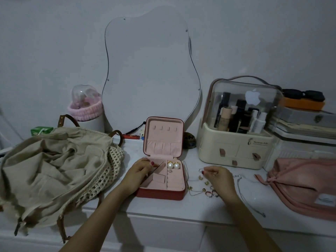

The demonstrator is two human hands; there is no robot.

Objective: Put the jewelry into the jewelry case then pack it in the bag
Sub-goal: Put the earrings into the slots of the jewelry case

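A: Nearest us, our right hand (217, 176) is curled over the loose jewelry (205, 188) on the white tabletop (163, 210), thumb and forefinger pinching something thin near a small chain. We cannot quite tell which piece it is; the light is poor.

B: And our left hand (139, 172)?

A: It rests on the left side of the jewelry case (163, 179), fingers bent around a pink flap or divider inside the tray, holding it up. That steadies the case, which we think is right for this step.

B: So how do we do it well?

A: We'd lift the pinched piece clear of the rings and chains beside it so nothing tangles, carry it left over the red rim, and lay it in a free compartment. The pearl earrings (173, 165) already fill the back right slot, so a front one looks better.

B: Where does the rest lie?

A: Just right of the case, under and beside our right hand, with a silver necklace (243, 190) trailing toward the table edge. Further off, the lid stands upright against the mirror (151, 60), and the beige bag (54, 171) waits open well left of the case.
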